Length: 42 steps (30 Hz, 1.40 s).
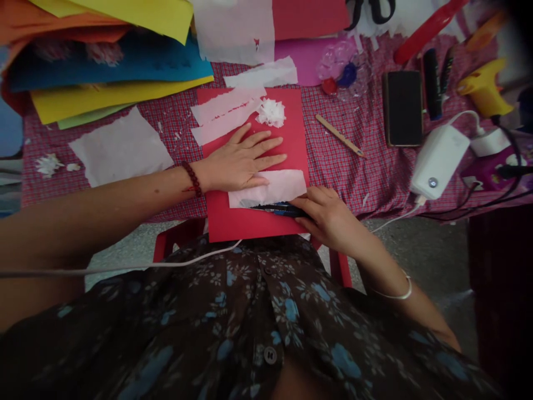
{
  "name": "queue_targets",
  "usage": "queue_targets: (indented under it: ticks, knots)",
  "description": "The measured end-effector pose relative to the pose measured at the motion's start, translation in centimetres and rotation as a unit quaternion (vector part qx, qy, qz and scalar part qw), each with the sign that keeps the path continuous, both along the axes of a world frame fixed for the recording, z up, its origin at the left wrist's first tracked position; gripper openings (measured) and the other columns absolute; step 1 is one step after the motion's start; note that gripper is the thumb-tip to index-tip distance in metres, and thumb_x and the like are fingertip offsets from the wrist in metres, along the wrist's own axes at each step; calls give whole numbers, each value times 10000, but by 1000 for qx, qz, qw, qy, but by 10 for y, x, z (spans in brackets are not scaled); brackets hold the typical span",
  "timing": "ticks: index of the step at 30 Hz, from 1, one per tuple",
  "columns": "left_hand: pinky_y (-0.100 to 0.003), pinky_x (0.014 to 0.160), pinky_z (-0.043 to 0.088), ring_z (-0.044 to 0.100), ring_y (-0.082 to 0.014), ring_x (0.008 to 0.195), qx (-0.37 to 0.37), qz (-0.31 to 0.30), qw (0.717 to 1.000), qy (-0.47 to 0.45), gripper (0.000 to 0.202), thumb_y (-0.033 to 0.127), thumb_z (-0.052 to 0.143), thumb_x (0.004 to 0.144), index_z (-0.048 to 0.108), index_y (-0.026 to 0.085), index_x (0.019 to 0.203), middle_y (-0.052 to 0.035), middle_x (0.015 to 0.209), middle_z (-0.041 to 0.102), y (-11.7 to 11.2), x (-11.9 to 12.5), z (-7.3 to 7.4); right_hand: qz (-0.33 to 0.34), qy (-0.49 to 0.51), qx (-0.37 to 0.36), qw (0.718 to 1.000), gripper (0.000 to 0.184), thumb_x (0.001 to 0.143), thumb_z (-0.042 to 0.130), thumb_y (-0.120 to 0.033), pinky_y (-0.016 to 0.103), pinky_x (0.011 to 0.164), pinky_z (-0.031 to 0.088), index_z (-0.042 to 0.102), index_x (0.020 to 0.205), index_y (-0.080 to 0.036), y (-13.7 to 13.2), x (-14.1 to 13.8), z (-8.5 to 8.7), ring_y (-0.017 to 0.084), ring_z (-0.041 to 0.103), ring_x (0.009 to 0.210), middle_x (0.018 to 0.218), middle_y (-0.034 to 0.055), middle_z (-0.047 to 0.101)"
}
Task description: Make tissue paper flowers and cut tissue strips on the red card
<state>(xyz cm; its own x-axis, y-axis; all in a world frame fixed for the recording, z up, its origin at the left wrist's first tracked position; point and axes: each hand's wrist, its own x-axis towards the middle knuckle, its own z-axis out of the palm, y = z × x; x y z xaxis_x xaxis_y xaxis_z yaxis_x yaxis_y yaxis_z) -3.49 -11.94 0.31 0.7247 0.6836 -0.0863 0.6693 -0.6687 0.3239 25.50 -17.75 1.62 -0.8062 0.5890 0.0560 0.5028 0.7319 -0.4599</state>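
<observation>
A red card sheet point(250, 222) lies at the near edge of the table, partly overhanging it. My left hand point(241, 161) rests flat on it with fingers stretched out, pressing the top edge of a white tissue piece point(278, 186). My right hand point(327, 214) is closed round a dark blue cutter knife point(277, 209), whose blade lies along the lower edge of that tissue. Two more white tissue strips point(225, 114) and a small white paper flower point(271, 112) sit on the far part of the red sheet.
Stacked coloured paper sheets point(104, 66) fill the back left. A white tissue sheet point(120, 147) lies left. A wooden stick point(339, 135), a phone point(403, 107), a white charger point(437, 161), a yellow glue gun point(485, 89) and cables lie right. Scissors point(370, 11) are at the back.
</observation>
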Motion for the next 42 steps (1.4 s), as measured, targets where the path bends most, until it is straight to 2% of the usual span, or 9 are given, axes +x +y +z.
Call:
queue_targets:
  ticks: [3, 7, 12, 17, 21, 27, 36, 39, 42]
  knots:
    - [-652, 1277, 80, 206, -340, 1602, 16, -11, 999, -27, 600, 468, 519, 1056, 401, 223, 1591, -95, 1740, 277, 4, -4, -4, -1, 1, -4, 1000, 324, 996, 563, -197, 462, 887, 488, 648, 1306, -158, 1, -1, -1, 321, 616, 1059, 1121, 149, 679]
    - [-623, 1277, 124, 251, -376, 1590, 34, -14, 998, -54, 691, 564, 468, 1044, 376, 200, 1624, -157, 1732, 279, 8, -9, -9, -2, 9, -1, 1000, 343, 990, 566, -195, 469, 904, 490, 648, 1322, -174, 2, -1, -1, 325, 622, 1089, 1164, 148, 691]
    - [-639, 1272, 92, 243, -371, 1590, 49, -16, 999, -6, 604, 470, 479, 1065, 398, 224, 1610, -123, 1739, 274, 3, -5, -13, -4, 10, 6, 1000, 331, 998, 564, -206, 471, 904, 501, 653, 1313, -153, 1, -2, -1, 323, 633, 1074, 1165, 156, 694]
    - [-652, 1268, 59, 160, -365, 1610, 32, -17, 999, 12, 614, 391, 498, 1075, 341, 167, 1625, -135, 1755, 219, -1, 0, -8, 5, 5, 1, 1000, 319, 996, 568, -204, 481, 921, 507, 668, 1288, -124, 7, -15, 0, 333, 631, 1096, 1199, 171, 689]
    - [-630, 1282, 65, 158, -339, 1617, 35, -8, 999, 28, 634, 412, 524, 1069, 328, 196, 1632, -95, 1765, 201, -2, 1, -4, 19, 11, -14, 1000, 358, 987, 568, -191, 508, 989, 496, 655, 1331, -151, 12, -28, 0, 342, 614, 1164, 1238, 160, 692]
    - [-626, 1289, 71, 148, -304, 1620, 23, -3, 999, 21, 623, 431, 514, 1069, 317, 255, 1633, -41, 1771, 190, -4, 1, -4, 24, 4, -29, 999, 367, 990, 574, -201, 519, 966, 521, 650, 1349, -195, 10, -36, 2, 335, 623, 1144, 1241, 146, 691]
    - [-676, 1275, 55, 210, -381, 1608, 10, -3, 999, -46, 644, 409, 608, 1004, 419, 251, 1598, -64, 1736, 293, -1, -1, -12, -2, 3, -7, 1000, 339, 991, 625, -209, 474, 856, 569, 636, 1316, -113, -37, -8, 9, 307, 664, 1021, 1137, 173, 709]
    - [-667, 1277, 63, 217, -362, 1605, 14, -1, 999, -46, 632, 401, 587, 1016, 414, 220, 1597, -91, 1738, 289, -1, -1, -9, -35, 34, -28, 998, 380, 987, 637, -205, 476, 895, 574, 604, 1363, -160, -42, 12, 15, 290, 670, 1063, 1184, 158, 695]
    - [-627, 1289, 124, 259, -340, 1592, 5, 5, 997, -83, 625, 468, 577, 1004, 452, 232, 1570, -89, 1722, 330, 1, -5, -6, -126, 67, -15, 990, 432, 963, 674, -216, 510, 923, 581, 607, 1388, -254, -32, 35, 18, 294, 672, 1091, 1198, 131, 679]
